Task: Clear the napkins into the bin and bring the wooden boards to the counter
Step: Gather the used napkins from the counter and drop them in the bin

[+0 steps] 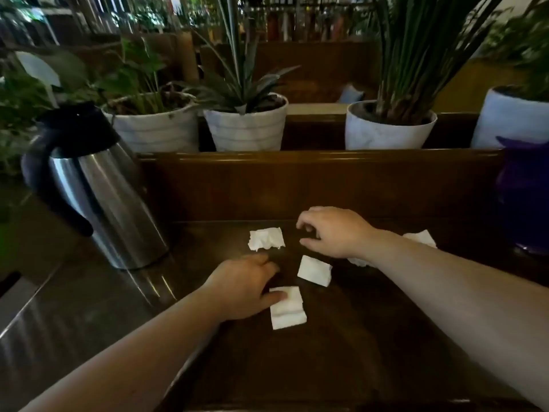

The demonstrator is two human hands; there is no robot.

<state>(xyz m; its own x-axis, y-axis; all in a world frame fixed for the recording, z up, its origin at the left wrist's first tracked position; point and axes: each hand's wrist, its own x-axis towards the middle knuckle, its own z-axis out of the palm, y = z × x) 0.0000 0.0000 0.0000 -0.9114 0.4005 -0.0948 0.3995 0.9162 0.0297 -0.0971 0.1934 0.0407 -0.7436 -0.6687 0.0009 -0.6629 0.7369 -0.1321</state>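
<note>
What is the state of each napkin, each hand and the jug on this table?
Left hand: open, thumb resting on the nearest napkin.
Right hand: fingers curled, holding nothing, above the table.
Nearest napkin: folded, flat, under the left thumb.
Middle napkin: folded, untouched.
Far napkin: crumpled, untouched.
Napkin behind the right arm: crumpled, partly hidden.
Steel jug: upright, lid on.

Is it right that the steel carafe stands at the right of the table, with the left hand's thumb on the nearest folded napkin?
Not quite. The head view shows the steel carafe at the left of the table, not the right. The rest holds: the left hand has its thumb on the nearest folded napkin.
</note>
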